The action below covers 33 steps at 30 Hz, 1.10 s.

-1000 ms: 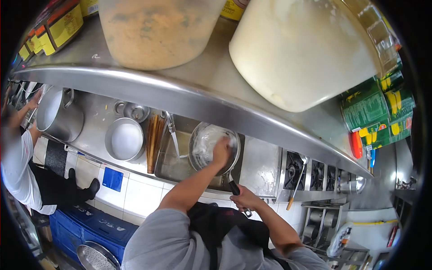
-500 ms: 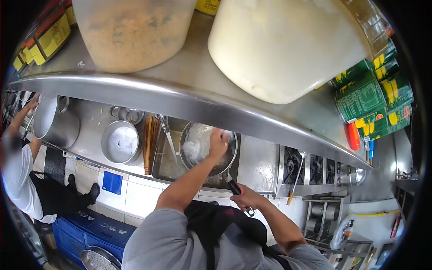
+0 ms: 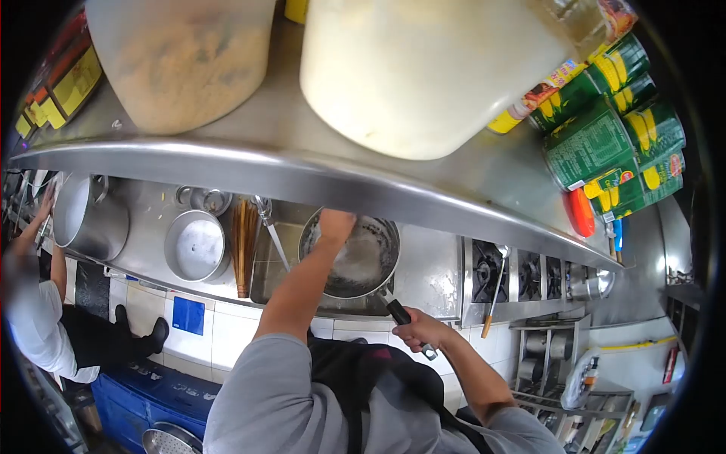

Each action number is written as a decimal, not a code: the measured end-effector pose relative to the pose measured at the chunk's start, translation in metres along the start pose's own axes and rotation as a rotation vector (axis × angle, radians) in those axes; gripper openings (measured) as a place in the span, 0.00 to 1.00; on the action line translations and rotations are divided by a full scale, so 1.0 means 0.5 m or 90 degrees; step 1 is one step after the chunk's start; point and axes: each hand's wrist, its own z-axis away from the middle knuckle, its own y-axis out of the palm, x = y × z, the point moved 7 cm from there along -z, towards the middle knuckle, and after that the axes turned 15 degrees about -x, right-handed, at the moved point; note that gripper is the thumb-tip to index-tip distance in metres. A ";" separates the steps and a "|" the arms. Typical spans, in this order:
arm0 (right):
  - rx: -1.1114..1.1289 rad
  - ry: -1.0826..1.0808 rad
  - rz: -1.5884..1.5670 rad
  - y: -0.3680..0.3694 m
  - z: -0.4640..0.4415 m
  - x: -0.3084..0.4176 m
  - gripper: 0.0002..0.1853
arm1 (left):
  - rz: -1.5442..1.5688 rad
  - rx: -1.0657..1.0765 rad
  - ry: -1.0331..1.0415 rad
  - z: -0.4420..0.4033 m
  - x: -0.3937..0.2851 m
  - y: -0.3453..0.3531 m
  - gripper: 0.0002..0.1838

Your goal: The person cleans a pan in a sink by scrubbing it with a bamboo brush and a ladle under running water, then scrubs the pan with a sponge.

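A frying pan with whitish suds inside sits over the metal sink. My right hand grips its black handle at the lower right. Inside the pan, toward its far left side, is my left hand. Its fingers look curled, but the shelf edge partly covers them, and whatever they hold is hidden. Left of the pan, a faucet reaches over the sink. Beside the sink lies a bundle of thin wooden sticks.
Overhead, a steel shelf holds large tubs and green cans. Pots stand at left, near another person. Stove burners with a long-handled ladle are at right. A blue bin stands behind.
My left hand has moved from the pan's right part to its far left side. The suds have spread and thinned. My right hand stays on the handle.
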 end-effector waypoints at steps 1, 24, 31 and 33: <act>-0.017 -0.004 0.010 0.000 -0.003 -0.002 0.20 | 0.020 -0.141 -0.018 0.013 -0.002 -0.029 0.11; -0.175 -0.129 -0.066 -0.197 0.011 -0.114 0.15 | -0.243 0.289 0.414 0.212 -0.118 0.122 0.13; -0.107 -0.132 -0.078 -0.325 -0.075 -0.264 0.13 | -0.105 0.134 0.198 0.146 -0.146 0.297 0.16; -0.101 -0.121 -0.056 -0.340 -0.082 -0.284 0.13 | -0.081 0.107 0.050 0.123 -0.147 0.331 0.17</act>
